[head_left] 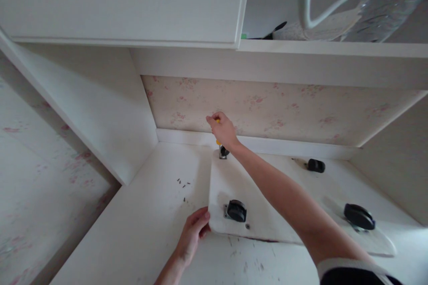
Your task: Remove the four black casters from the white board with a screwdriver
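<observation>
Gripping yellow tool [218,141] above white board [267,221].
At board's far-left caster [225,151], with right hand [223,131] closed; pinching board's left edge with left hand [195,228].

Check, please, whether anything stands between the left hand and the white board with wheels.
Nothing visible does: the left hand touches the white board at its edge. The small dark screws lie beyond the hand, apart from both.

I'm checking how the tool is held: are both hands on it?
No, only the right hand grips the yellow-handled tool, while the left hand touches the white board.
</observation>
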The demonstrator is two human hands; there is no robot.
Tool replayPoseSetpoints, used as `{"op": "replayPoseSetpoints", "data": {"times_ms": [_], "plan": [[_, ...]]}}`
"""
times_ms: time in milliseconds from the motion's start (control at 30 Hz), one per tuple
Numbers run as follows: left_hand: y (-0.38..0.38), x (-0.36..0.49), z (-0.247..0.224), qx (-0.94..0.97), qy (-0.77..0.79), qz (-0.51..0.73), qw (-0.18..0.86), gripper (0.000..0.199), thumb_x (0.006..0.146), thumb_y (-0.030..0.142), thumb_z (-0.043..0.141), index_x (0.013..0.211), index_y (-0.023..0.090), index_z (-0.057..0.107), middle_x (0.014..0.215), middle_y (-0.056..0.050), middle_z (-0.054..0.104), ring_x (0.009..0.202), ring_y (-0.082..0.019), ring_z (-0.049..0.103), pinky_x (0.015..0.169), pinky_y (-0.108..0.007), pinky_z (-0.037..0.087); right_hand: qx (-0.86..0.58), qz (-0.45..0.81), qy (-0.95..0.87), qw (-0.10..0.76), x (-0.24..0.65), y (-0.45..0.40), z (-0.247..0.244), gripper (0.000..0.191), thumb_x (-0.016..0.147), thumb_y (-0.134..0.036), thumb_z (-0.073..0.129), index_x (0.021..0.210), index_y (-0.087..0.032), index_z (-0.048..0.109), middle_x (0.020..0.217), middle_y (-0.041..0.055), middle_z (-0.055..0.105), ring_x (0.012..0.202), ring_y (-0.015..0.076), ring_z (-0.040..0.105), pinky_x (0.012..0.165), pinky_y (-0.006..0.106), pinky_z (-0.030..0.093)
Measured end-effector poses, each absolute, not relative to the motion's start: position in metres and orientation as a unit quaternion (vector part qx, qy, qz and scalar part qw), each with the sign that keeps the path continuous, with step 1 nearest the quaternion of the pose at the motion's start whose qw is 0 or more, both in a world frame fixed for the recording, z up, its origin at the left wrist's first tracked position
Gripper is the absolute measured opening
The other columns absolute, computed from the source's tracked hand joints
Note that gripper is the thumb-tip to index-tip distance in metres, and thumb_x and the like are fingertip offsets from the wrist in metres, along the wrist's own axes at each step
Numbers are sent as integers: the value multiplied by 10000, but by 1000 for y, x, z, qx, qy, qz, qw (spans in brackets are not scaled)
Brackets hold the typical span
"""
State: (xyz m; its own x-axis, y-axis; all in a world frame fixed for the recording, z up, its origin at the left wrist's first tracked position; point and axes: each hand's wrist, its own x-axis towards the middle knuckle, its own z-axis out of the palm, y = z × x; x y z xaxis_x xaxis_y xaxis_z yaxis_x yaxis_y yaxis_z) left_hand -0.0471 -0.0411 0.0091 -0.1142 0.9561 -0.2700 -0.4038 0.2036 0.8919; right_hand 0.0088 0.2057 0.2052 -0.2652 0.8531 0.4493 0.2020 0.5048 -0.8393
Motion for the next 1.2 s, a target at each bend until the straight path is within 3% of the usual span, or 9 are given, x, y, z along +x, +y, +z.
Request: {"op": "replayPoseSetpoints", "data": {"times_ms": [200,333,500,700,833,1033,1200], "plan": [[-42,-48,10,285,486,560,608,365,814,479,680,953,145,733,656,22,454,594,-90,295,534,-243,201,-472,50,-830,294,19,213,228,336,849,-528,551,806,-210,652,755,128,669,810,290,642,723,397,447],[-42,-48,9,292,488,557,605,369,826,477,669,952,137,730,647,24,445,590,-89,289,532,-248,199,-473,23,-860,192,23,224,248,238,761,-429,677,738,-192,684,737,141,672,897,329,644,761,424,444],[-42,-49,8,290,485,560,606,374,829,476,667,971,135,728,667,21,449,597,-87,291,536,-247,198,-460,54,-879,113,28,230,267,168,703,-326,718,660,-169,682,734,172,676,848,360,654,728,440,436],[-42,-47,12,290,481,561,608,380,816,475,681,969,130,733,664,18,463,596,-88,284,533,-248,189,-359,88,-929,-7,40,216,297,304,681,-342,736,943,-191,708,945,119,723,863,261,655,684,314,431],[-42,-47,15,286,480,564,608,371,806,475,691,930,127,732,651,22,452,597,-91,284,536,-251,197,-325,28,-937,-124,42,209,308,358,779,-352,653,1108,-212,673,1081,104,708,898,243,654,664,301,433],[-43,-47,17,293,482,560,607,375,812,486,679,905,126,720,630,34,421,584,-88,274,534,-259,180,-408,-72,-905,-94,36,204,301,522,892,-544,472,1117,-130,696,1072,232,683,1005,367,633,775,425,443],[-43,-47,16,296,483,561,604,381,815,481,677,930,121,719,641,30,430,590,-90,278,537,-257,185,-333,-42,-933,-133,40,202,309,433,826,-400,611,1197,-181,644,1102,154,697,910,270,647,681,324,430]]}}
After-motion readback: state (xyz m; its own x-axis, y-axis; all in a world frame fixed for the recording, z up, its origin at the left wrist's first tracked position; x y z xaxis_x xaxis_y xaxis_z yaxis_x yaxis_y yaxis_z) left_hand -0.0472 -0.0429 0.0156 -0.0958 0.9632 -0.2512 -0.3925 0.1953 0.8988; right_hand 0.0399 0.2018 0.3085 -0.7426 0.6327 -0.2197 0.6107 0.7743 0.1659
